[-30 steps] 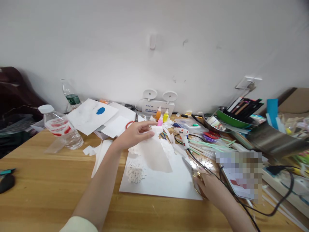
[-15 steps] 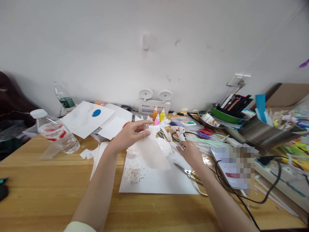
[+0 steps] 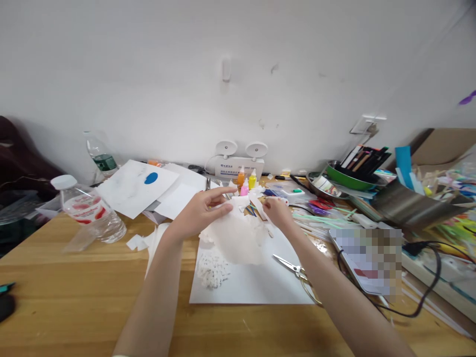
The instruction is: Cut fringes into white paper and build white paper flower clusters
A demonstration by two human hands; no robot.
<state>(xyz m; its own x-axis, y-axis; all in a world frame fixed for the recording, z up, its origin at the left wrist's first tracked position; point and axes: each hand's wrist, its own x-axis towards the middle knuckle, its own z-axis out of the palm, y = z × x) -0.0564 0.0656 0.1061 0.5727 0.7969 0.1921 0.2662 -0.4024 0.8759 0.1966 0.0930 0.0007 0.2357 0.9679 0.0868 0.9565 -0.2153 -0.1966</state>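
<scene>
My left hand [image 3: 201, 210] pinches the top end of a thin, translucent white sheet of paper [image 3: 238, 243] between thumb and fingers. The sheet hangs over a larger white paper [image 3: 256, 292] on the table. My right hand [image 3: 278, 213] is closed, right at a white glue gun that it mostly covers; whether it grips the gun is hidden. Gold-handled scissors [image 3: 293, 266] lie on the large paper below my right forearm. A pile of small white scraps with dark specks [image 3: 213, 271] sits at the paper's left.
Small paint bottles, orange [image 3: 241, 176], yellow [image 3: 253, 179] and pink [image 3: 244, 188], stand before a white router-like box [image 3: 230, 167]. A water bottle [image 3: 89, 210] leans at left. At right are a phone [image 3: 362, 263], black cables [image 3: 427, 297] and a green bowl [image 3: 345, 181] of pens.
My right hand has moved up and left onto the glue gun, its fingers now curled. My left hand keeps its pinch on the thin sheet. The view has shifted slightly.
</scene>
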